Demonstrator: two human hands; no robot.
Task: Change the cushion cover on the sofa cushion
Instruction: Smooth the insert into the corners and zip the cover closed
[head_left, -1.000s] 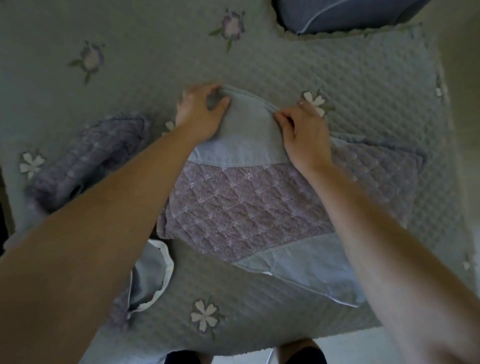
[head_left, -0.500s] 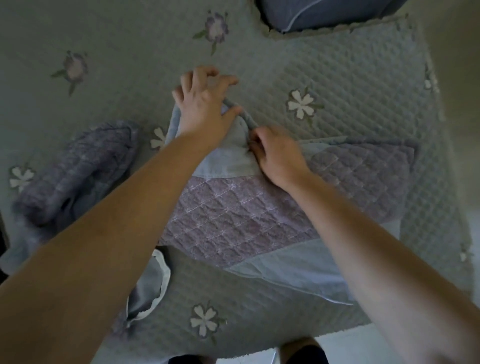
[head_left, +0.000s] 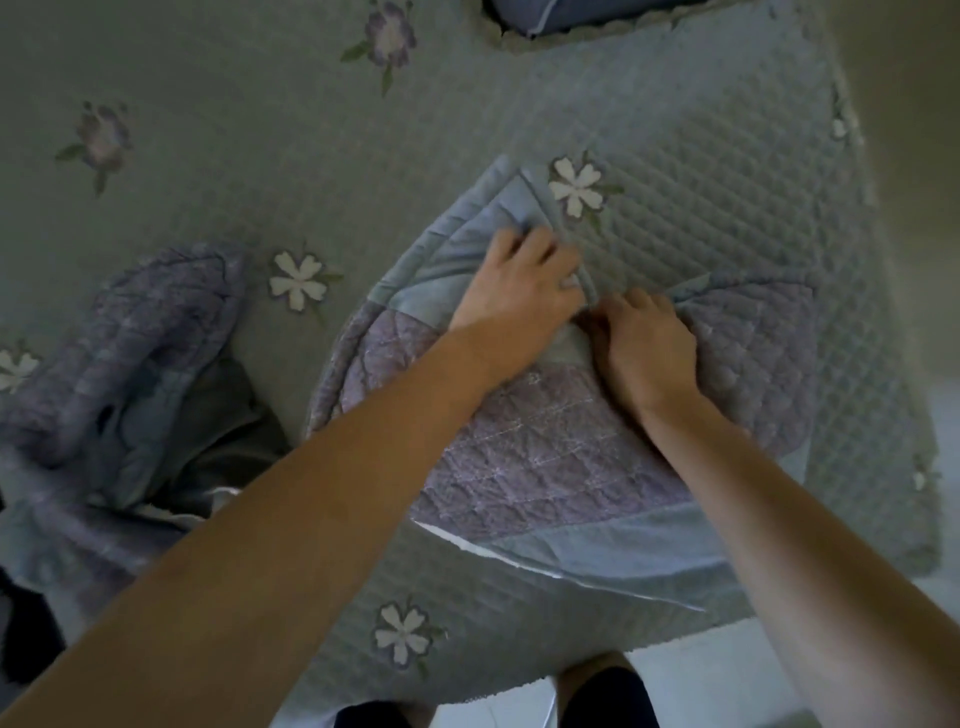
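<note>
A flat cushion cover (head_left: 550, 447), purple quilted in the middle with light blue bands, lies on the green quilted sofa spread (head_left: 260, 171). My left hand (head_left: 519, 296) presses and grips the cover's far blue band, which is bunched and folded upward. My right hand (head_left: 644, 343) pinches the fabric just right of it, fingers closed at the fold. A second crumpled purple-and-blue cover (head_left: 119, 353) lies at the left. Whether a cushion is inside the flat cover is not visible.
A dark blue cushion (head_left: 571, 15) shows at the top edge behind the spread. The sofa's front edge runs along the bottom, with pale floor (head_left: 883, 691) and my legs (head_left: 602, 696) beyond. The sofa's right edge meets a pale wall.
My right hand slid left until it met my left hand. The cover's far blue band has folded up and bunched, and the view has shifted so the cover sits further right.
</note>
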